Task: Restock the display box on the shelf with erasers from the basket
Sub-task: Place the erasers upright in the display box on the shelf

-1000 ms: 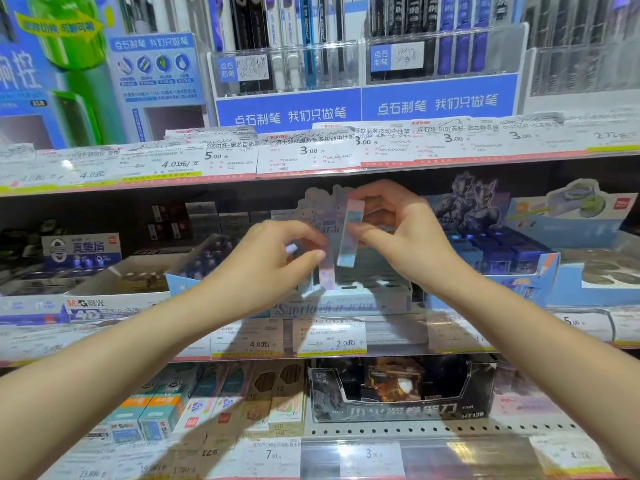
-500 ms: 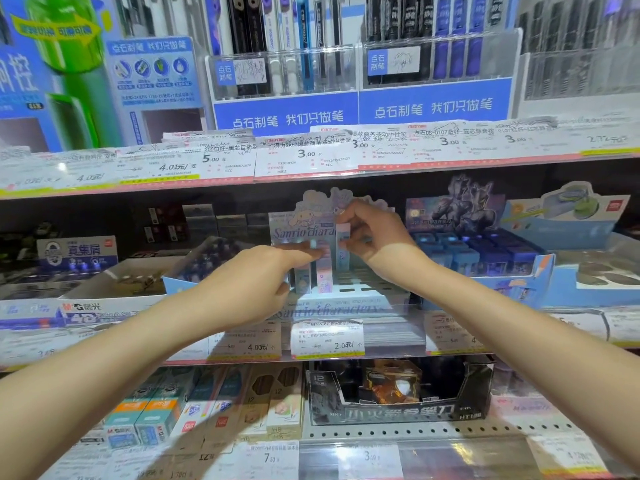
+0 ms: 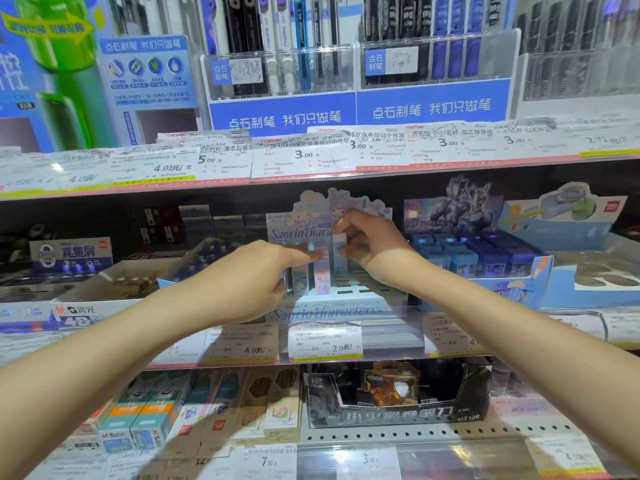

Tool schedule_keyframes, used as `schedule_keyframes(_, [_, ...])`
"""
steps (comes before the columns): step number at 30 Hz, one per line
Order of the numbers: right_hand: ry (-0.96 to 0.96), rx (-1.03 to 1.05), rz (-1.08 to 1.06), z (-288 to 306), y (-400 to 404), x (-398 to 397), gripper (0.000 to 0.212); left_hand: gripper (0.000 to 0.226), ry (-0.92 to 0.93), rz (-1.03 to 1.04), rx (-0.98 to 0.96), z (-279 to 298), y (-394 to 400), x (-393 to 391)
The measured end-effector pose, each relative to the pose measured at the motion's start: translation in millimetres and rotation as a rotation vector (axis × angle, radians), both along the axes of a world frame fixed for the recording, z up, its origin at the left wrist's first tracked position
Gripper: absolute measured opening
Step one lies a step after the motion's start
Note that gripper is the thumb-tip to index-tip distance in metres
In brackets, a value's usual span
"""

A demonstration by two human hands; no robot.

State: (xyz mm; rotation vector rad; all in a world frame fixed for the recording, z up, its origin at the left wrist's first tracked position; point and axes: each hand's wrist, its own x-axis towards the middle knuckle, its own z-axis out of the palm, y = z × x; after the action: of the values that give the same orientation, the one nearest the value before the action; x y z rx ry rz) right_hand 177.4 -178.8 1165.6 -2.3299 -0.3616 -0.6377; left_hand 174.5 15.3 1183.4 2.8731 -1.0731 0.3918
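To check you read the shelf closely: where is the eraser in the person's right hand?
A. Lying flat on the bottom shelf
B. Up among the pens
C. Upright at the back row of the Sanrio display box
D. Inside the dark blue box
C: the right hand pinches the eraser upright in the Sanrio display box, beside two standing erasers.

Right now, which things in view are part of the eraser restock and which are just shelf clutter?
In the job:
Sanrio display box
eraser pinched in the right hand
standing erasers under the left hand

Just there:
blue eraser box
pen racks
price tags
black sharpener box
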Motion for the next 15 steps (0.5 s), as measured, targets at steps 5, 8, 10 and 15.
schedule_keyframes(5, [-0.126, -0.192, -0.099, 1.0, -0.9, -3.6, 0.038, 0.069, -0.001, -0.033, -0.014, -1.7, 3.2, 3.1])
schedule_keyframes(8, [-0.008, -0.338, -0.129, 7.2, -4.1, -5.2, 0.048, 0.069, -0.007, -0.044, -0.011, -1.3, 3.7, 4.2])
schedule_keyframes(10, [0.11, -0.308, -0.148, 11.5, -2.8, -3.5, 0.039, 0.069, -0.01, -0.054, -0.011, -1.2, 3.1, 4.9])
schedule_keyframes(15, [0.226, -0.331, -0.145, 16.9, 0.7, -6.0, 0.038, 0.066, 0.063, -0.084, -0.076, -1.5, 3.7, 7.9])
